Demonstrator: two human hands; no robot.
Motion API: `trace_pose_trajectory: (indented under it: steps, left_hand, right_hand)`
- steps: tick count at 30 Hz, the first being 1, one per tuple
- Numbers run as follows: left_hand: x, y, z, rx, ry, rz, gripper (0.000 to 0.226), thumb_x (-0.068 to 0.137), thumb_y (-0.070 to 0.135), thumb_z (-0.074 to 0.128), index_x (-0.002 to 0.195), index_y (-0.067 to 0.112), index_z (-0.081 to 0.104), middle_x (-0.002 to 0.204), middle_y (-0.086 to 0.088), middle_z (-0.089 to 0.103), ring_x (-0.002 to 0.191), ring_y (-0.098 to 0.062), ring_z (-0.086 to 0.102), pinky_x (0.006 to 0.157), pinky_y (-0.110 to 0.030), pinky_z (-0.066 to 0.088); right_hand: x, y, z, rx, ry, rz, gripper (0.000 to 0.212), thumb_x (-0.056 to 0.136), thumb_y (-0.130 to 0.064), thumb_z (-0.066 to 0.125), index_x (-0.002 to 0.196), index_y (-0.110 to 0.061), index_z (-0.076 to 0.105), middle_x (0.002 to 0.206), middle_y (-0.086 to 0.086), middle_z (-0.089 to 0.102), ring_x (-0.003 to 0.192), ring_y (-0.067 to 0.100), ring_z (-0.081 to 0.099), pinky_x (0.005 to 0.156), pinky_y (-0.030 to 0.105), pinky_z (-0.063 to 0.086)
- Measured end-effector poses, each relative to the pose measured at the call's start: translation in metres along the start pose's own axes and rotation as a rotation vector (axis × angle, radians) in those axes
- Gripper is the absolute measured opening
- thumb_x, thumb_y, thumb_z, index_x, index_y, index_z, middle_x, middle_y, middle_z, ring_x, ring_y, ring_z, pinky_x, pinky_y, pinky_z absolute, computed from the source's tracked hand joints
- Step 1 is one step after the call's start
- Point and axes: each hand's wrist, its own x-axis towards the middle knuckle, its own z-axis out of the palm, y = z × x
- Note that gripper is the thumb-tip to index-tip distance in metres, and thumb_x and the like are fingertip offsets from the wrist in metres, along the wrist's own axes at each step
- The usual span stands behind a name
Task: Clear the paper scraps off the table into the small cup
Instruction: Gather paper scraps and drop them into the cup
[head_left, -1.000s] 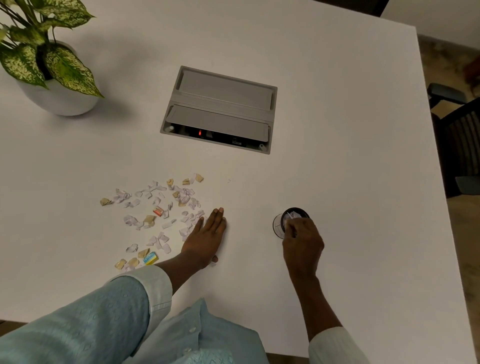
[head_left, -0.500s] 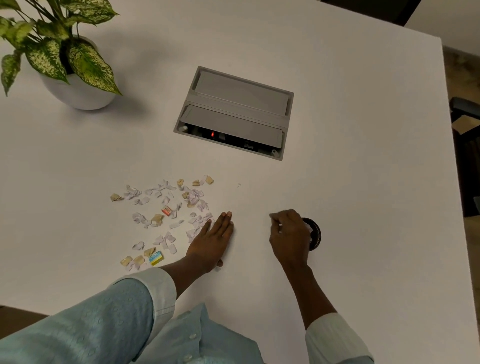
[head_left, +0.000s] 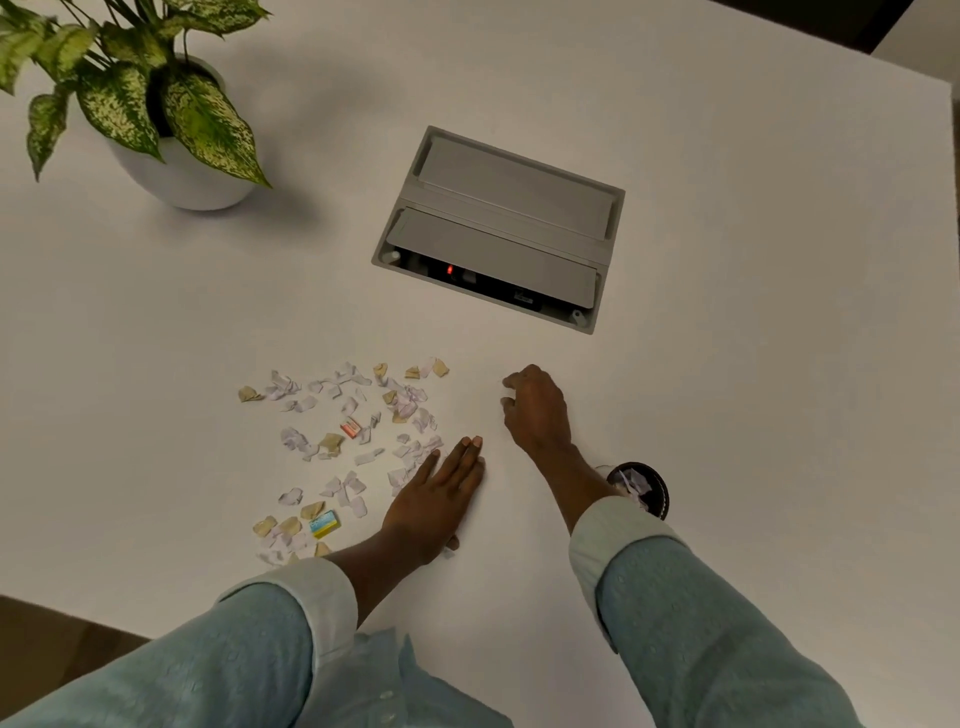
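Note:
Several white, tan and coloured paper scraps (head_left: 353, 441) lie scattered on the white table (head_left: 753, 389), left of centre. My left hand (head_left: 441, 499) rests flat on the table at the right edge of the scraps, fingers together, holding nothing. My right hand (head_left: 535, 405) hovers over bare table just right of the scraps, fingers curled downward and apart, with nothing visible in them. The small cup (head_left: 641, 488), dark-rimmed with a few scraps inside, stands behind my right forearm, partly hidden by the sleeve.
A grey recessed power box (head_left: 504, 223) with a red light sits in the table's middle. A potted plant (head_left: 171, 156) in a white pot stands at the far left. The table's near edge runs at the lower left.
My right hand left the cup and moved left and forward toward the scraps. The left hand stayed flat in place. The camera view shifted.

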Motion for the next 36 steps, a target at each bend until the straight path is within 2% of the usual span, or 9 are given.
trace_pose_trajectory:
  steps: [5, 9, 14, 20, 23, 26, 31, 34, 36]
  left_hand:
    - [0.0, -0.001, 0.001, 0.006, -0.001, 0.003, 0.117, 0.088, 0.029, 0.076, 0.161, 0.008, -0.013, 0.164, -0.015, -0.034, 0.153, -0.03, -0.031, 0.129, -0.05, 0.001]
    - [0.002, -0.002, 0.002, 0.002, -0.013, 0.007, 0.119, 0.087, 0.031, 0.078, 0.161, 0.008, -0.013, 0.164, -0.014, -0.035, 0.152, -0.029, -0.032, 0.129, -0.05, -0.001]
    - [0.001, -0.001, 0.001, 0.022, -0.021, 0.0, 0.12, 0.088, 0.036, 0.077, 0.16, 0.008, -0.015, 0.164, -0.015, -0.034, 0.152, -0.03, -0.031, 0.129, -0.05, -0.001]
    - [0.002, -0.001, 0.003, 0.038, -0.027, -0.004, 0.121, 0.088, 0.038, 0.077, 0.16, 0.008, -0.016, 0.164, -0.014, -0.034, 0.152, -0.03, -0.031, 0.129, -0.05, -0.001]
    - [0.002, 0.0, 0.002, 0.048, -0.021, -0.004, 0.119, 0.089, 0.037, 0.076, 0.16, 0.008, -0.015, 0.164, -0.015, -0.033, 0.152, -0.031, -0.031, 0.129, -0.051, -0.001]
    - [0.001, 0.001, 0.001, 0.055, -0.031, -0.004, 0.119, 0.09, 0.035, 0.075, 0.16, 0.008, -0.017, 0.164, -0.016, -0.033, 0.151, -0.031, -0.032, 0.128, -0.05, -0.004]
    - [0.002, 0.003, 0.0, 0.071, -0.023, -0.002, 0.115, 0.09, 0.037, 0.073, 0.161, 0.006, -0.012, 0.164, -0.017, -0.033, 0.153, -0.032, -0.029, 0.129, -0.053, 0.004]
    - [0.001, 0.004, -0.002, 0.094, -0.03, -0.001, 0.114, 0.09, 0.039, 0.072, 0.161, 0.005, -0.011, 0.164, -0.018, -0.032, 0.153, -0.032, -0.028, 0.129, -0.053, 0.005]
    - [0.002, 0.005, -0.002, 0.097, -0.029, -0.006, 0.115, 0.09, 0.04, 0.072, 0.161, 0.004, -0.011, 0.164, -0.018, -0.033, 0.153, -0.032, -0.029, 0.128, -0.053, 0.005]
  right_hand:
    - [0.016, -0.008, 0.006, -0.131, -0.005, -0.11, 0.033, 0.087, -0.003, 0.074, 0.119, -0.002, 0.068, 0.113, 0.013, 0.063, 0.106, 0.029, 0.058, 0.081, 0.041, 0.059]
    - [0.022, -0.012, 0.016, -0.235, -0.03, -0.151, 0.024, 0.081, 0.002, 0.078, 0.103, -0.004, 0.072, 0.104, 0.01, 0.062, 0.097, 0.025, 0.058, 0.071, 0.034, 0.06]
    - [0.011, -0.021, 0.016, -0.317, -0.048, -0.153, 0.019, 0.069, 0.01, 0.082, 0.078, 0.0, 0.069, 0.086, 0.016, 0.063, 0.079, 0.028, 0.06, 0.056, 0.035, 0.056]
    - [-0.009, -0.023, 0.02, -0.256, -0.022, 0.009, 0.018, 0.079, 0.009, 0.07, 0.088, -0.006, 0.068, 0.088, 0.014, 0.064, 0.079, 0.028, 0.062, 0.06, 0.034, 0.052]
    - [-0.02, -0.022, 0.022, -0.194, -0.024, 0.057, 0.014, 0.081, 0.001, 0.072, 0.091, -0.008, 0.066, 0.091, 0.012, 0.064, 0.082, 0.028, 0.062, 0.065, 0.034, 0.05]
    - [-0.034, -0.018, 0.018, -0.096, -0.031, 0.097, 0.009, 0.086, -0.004, 0.066, 0.094, -0.01, 0.065, 0.095, 0.012, 0.063, 0.088, 0.029, 0.062, 0.071, 0.036, 0.049]
    - [-0.074, -0.012, -0.015, 0.121, 0.184, 0.179, 0.016, 0.084, -0.002, 0.066, 0.091, -0.016, 0.067, 0.092, 0.0, 0.062, 0.085, 0.019, 0.06, 0.071, 0.032, 0.05]
    - [-0.108, 0.005, -0.045, 0.279, 0.367, 0.248, 0.024, 0.08, 0.003, 0.07, 0.088, -0.019, 0.07, 0.09, -0.005, 0.062, 0.079, 0.014, 0.063, 0.072, 0.029, 0.052]
    - [-0.132, 0.022, -0.063, 0.296, 0.488, 0.297, 0.025, 0.078, 0.005, 0.071, 0.086, -0.019, 0.071, 0.087, -0.006, 0.064, 0.073, 0.011, 0.064, 0.071, 0.027, 0.052]
